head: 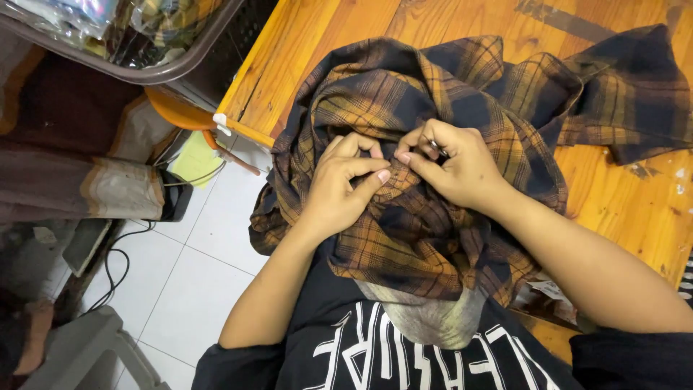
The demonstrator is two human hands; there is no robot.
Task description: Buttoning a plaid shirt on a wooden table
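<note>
Head view, near to far, w/ the plaid shirt (433,144) as landmark. Closest to you, below the shirt's lower edge: your black top w/ white lettering (375,354), plus both bare forearms coming up from the bottom of frame. The shirt, dark navy and mustard check, lies bunched in a heap on the near-left part of the wooden table (621,209); its near-left folds hang over the table edge toward your lap. Your left hand (343,184) sits on the middle of the heap, fingers curled shut, thumb and forefinger pinching a small fold of the fabric. Your right hand (451,162) is just beside it, fingertips nearly touching the left's, also closed in a pinch on the same bit of cloth; can't tell what exactly is between the fingers, it's too small. Right of the shirt one sleeve trails out flat across the tabletop. Left of the shirt, down off the table: white tiled floor (188,274) w/ black cables. Farther left and beyond the shirt: a brown plastic basket (166,68) holding bagged items.
</note>
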